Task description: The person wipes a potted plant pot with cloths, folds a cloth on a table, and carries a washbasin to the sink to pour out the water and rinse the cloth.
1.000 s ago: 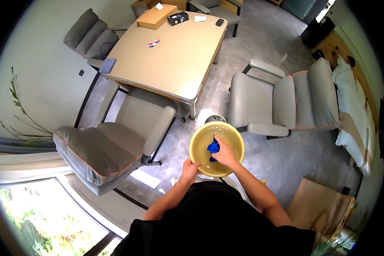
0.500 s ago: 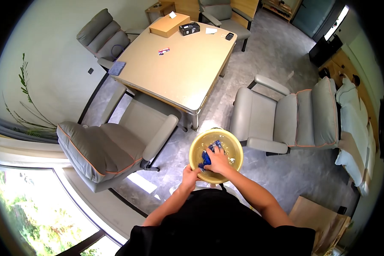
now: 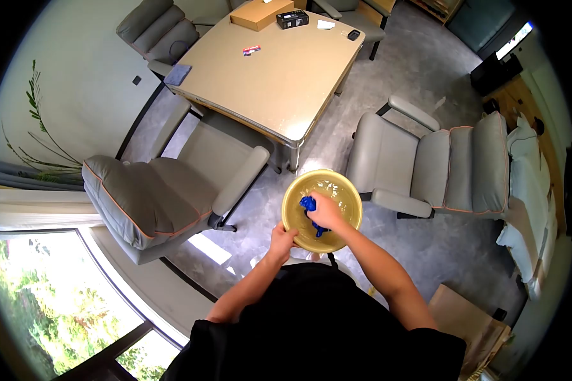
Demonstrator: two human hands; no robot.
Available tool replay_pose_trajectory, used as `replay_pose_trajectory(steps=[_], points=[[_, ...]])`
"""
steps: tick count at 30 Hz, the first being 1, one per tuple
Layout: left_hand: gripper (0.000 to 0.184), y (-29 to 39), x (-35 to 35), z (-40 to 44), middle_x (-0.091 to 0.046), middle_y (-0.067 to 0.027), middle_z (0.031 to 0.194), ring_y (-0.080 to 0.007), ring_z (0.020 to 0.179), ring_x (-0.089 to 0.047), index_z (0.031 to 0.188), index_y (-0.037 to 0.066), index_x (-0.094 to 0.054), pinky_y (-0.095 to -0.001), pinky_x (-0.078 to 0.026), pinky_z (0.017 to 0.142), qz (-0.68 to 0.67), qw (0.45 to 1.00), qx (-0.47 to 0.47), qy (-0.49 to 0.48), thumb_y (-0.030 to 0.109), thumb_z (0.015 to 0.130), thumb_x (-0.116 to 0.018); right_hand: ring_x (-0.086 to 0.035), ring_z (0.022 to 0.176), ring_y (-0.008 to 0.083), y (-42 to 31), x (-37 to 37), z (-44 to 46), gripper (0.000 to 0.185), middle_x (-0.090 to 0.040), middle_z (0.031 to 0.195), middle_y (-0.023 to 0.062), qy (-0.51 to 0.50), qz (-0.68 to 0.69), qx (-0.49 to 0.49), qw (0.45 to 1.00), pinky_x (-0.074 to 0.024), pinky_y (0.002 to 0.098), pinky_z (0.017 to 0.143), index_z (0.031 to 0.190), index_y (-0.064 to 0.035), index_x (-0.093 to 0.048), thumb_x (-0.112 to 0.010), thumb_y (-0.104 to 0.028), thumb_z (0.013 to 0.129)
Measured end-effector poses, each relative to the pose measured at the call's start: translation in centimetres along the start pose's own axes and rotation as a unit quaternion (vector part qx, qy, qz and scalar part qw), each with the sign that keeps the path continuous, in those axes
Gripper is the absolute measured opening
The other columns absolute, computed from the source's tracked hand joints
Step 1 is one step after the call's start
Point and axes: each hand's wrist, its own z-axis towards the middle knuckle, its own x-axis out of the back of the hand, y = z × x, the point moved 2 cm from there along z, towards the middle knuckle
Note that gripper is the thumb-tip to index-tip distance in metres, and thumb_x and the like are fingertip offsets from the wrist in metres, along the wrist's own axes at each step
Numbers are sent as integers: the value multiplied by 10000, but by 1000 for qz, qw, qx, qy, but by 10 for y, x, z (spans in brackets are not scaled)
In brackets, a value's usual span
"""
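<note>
A yellow basin [image 3: 353,216] with water in it is held in front of my body, above the grey floor. My left hand [image 3: 281,242] grips the basin's lower left rim, thumb over the edge. Inside the basin, my right hand [image 3: 325,211] is closed round a wet blue cloth [image 3: 307,203]. Parts of the cloth stick out at the left of my fingers and below them; the rest is hidden in my grasp.
A wooden table [image 3: 260,82] ahead bears a cardboard box [image 3: 260,14], a black box [image 3: 292,20] and small items. One grey armchair [image 3: 171,171] stands left of the basin, another [image 3: 388,152] close on its right. A brown board [image 3: 461,317] lies at lower right.
My right hand has bunched the blue cloth, which was more spread half a second ago, into a tighter clump. The view has shifted slightly. My left hand still holds the rim.
</note>
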Motion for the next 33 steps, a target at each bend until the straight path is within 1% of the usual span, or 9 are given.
replay_pose_trajectory(steps=[2,6,9,13,18,22,25,29,33], points=[[327,2,1,2,-692,-114,947,-203,700,-703,1145,-14,-603,-292,-578,509,-2,1000,5,-1,-72,830,-539,-685,910,392,-1,5,1,396,-704,977,194,61,2,-34,998,-542,449,799,1120,-73,-635,-741,-83,738],[327,4,3,0,-692,-113,945,-196,692,-697,1148,-11,-603,-285,-572,512,-8,1000,5,2,-65,832,-538,-671,944,390,-1,16,2,404,-687,966,189,58,91,-64,992,-534,430,829,1134,-66,-632,-735,-71,743],[331,5,7,0,-691,-111,948,-197,698,-698,1156,-3,-600,-292,-571,513,-2,1000,8,-1,-60,836,-541,-663,956,384,1,17,2,401,-668,985,195,110,131,-35,985,-535,419,836,1133,-51,-623,-739,-89,750],[347,-2,18,5,-689,-116,963,-211,715,-706,1177,5,-590,-315,-594,538,-9,1000,20,5,-56,838,-547,-653,1012,337,-6,22,-6,515,-647,1092,172,129,45,4,991,-517,421,891,1184,-57,-598,-820,-178,735],[373,-8,29,5,-687,-127,993,-240,760,-720,1213,12,-569,-350,-626,590,-52,999,13,-8,-53,845,-556,-579,1150,372,-9,6,-23,603,-590,1191,176,-9,2,3,1000,-475,428,995,1276,-94,-598,-825,-214,731],[366,-6,36,0,-689,-126,999,-235,742,-717,1209,1,-568,-343,-612,556,-57,998,9,3,-49,847,-564,-596,1135,371,-10,-7,-35,574,-604,1240,175,-8,-17,90,996,-476,421,1003,1320,-104,-585,-780,-203,789],[362,-7,47,-1,-690,-129,1001,-235,736,-716,1207,-4,-567,-340,-606,543,-37,999,8,16,-58,849,-550,-592,1173,366,-16,-14,-43,519,-624,1238,178,-34,8,78,996,-469,419,1024,1320,-84,-585,-746,-208,842],[363,-5,54,-3,-691,-138,1011,-242,748,-718,1208,-8,-565,-342,-610,553,-26,1000,0,-10,-67,851,-540,-628,1108,351,-24,-6,-55,389,-658,1191,156,10,67,22,997,-484,428,988,1250,-64,-629,-699,-172,883],[376,-5,63,-1,-684,-153,1039,-275,781,-726,1223,-22,-551,-384,-641,597,-13,1000,-8,-25,-79,852,-530,-631,1084,356,-16,7,-68,259,-679,1128,146,207,-49,74,974,-481,434,966,1124,-46,-661,-678,-133,880]])
